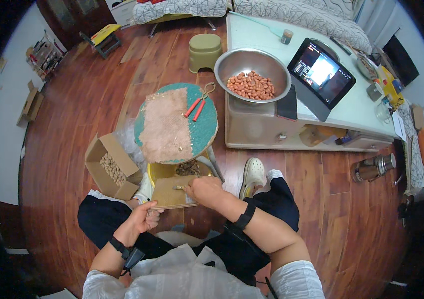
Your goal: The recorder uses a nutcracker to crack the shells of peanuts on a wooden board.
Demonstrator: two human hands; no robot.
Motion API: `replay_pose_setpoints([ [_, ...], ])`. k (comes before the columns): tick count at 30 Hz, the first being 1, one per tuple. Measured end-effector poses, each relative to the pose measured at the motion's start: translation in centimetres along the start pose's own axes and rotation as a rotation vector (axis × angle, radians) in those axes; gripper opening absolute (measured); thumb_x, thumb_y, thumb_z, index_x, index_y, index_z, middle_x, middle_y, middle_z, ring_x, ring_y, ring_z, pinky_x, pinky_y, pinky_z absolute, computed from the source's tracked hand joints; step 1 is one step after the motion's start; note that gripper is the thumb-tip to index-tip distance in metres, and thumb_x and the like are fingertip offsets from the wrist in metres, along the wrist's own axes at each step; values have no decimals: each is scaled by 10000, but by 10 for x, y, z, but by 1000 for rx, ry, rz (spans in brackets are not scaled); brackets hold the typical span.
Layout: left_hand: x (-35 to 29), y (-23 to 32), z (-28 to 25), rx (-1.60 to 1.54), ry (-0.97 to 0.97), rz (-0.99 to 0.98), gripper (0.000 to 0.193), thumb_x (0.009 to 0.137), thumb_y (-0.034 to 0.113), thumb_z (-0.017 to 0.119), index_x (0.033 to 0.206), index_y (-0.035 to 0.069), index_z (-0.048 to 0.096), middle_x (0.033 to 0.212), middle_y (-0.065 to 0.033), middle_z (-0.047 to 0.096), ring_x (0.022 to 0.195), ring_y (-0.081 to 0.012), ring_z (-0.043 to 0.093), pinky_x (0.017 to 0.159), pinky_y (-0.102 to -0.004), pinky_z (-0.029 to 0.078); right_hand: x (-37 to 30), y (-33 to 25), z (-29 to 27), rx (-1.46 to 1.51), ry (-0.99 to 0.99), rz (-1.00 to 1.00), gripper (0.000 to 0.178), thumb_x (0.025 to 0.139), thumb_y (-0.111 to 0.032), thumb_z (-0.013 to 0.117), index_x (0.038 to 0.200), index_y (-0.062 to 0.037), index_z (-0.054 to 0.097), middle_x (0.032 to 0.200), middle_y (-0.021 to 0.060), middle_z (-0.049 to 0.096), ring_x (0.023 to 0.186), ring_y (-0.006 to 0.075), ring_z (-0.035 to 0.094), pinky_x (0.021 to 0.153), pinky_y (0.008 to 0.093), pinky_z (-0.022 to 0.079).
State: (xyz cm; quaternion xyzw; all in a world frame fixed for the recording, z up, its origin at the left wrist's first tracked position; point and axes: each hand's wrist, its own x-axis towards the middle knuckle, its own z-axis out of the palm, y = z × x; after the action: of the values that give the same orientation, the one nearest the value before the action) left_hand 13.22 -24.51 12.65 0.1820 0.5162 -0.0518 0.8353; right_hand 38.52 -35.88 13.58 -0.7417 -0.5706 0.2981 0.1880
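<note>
Between my knees, a flat tan board (pixel 164 193) is tilted over a yellow basin (pixel 158 170) with peanut shells (pixel 188 168) in it. The fingers of my left hand (pixel 144 217) are closed on the board's near left corner. Over the board's right side, my right hand (pixel 206 191) is closed; a small brownish piece shows at its fingertips, too small to name. Just beyond stands a round teal-topped stool (pixel 206 124), bearing a beige cloth (pixel 166 124) with crumbs. Red-handled pliers (pixel 198 105) lie at the stool's right side.
Left of the basin, a cardboard box (pixel 103 144) holds unshelled peanuts (pixel 112 169). A steel bowl (pixel 222 74) of shelled peanuts (pixel 252 85) sits on the white table (pixel 257 35), beside a tablet (pixel 321 74) and a phone (pixel 286 103). An olive stool (pixel 205 52) and a metal flask (pixel 371 168) stand on the floor.
</note>
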Motion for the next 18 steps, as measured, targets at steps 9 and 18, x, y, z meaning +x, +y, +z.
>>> replay_pose_setpoints([
  [9, 1, -5, -5, 12, -18, -6, 357, 913, 337, 571, 930, -19, 589, 585, 37, 433, 418, -68, 353, 414, -221, 267, 2, 3, 2, -35, 11, -23, 452, 918, -407, 463, 777, -55, 709, 761, 204, 674, 762, 387, 663, 720, 479, 513],
  [18, 5, -3, -11, 43, -37, -25, 364, 909, 344, 585, 935, -20, 587, 573, 54, 412, 422, -60, 346, 414, -220, 264, -1, -3, -7, -42, -43, -7, 473, 913, -405, 464, 767, -21, 698, 767, 210, 673, 770, 386, 663, 718, 479, 513],
])
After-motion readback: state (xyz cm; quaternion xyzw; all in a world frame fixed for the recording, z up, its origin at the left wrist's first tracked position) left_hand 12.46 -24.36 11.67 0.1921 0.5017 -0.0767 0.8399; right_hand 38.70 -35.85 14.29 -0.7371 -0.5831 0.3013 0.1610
